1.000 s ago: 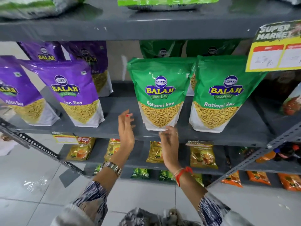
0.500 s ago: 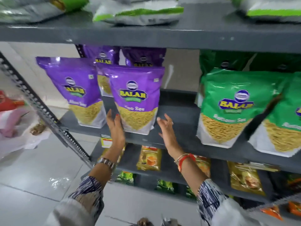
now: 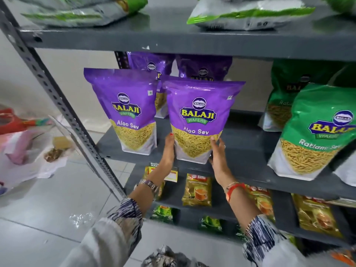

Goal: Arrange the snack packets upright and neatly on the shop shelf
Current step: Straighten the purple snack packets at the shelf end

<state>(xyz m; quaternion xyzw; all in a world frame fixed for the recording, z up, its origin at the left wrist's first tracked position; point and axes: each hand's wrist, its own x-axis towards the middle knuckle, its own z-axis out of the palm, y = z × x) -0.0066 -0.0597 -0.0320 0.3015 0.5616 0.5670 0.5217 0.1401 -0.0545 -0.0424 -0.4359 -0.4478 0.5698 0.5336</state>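
A purple Aloo Sev packet [image 3: 198, 116] stands upright at the front of the grey middle shelf [image 3: 242, 160]. My left hand [image 3: 169, 149] presses its lower left edge and my right hand [image 3: 218, 153] presses its lower right edge, so both hands clasp its base. A second purple Aloo Sev packet [image 3: 127, 110] stands upright just to its left, apart from my hands. Two more purple packets [image 3: 204, 68] stand behind them. Green Ratlami Sev packets [image 3: 316, 132] stand to the right on the same shelf.
A slotted grey upright post [image 3: 57, 97] runs diagonally at the left. White and green packets [image 3: 248, 14] lie flat on the top shelf. Small yellow packets [image 3: 196, 189] stand on the lower shelves. Plastic bags [image 3: 21, 147] lie on the tiled floor at left.
My view and both hands moved left from the green Ratlami Sev packets to the purple ones. My hands have closed in on the sides of the front right purple packet.
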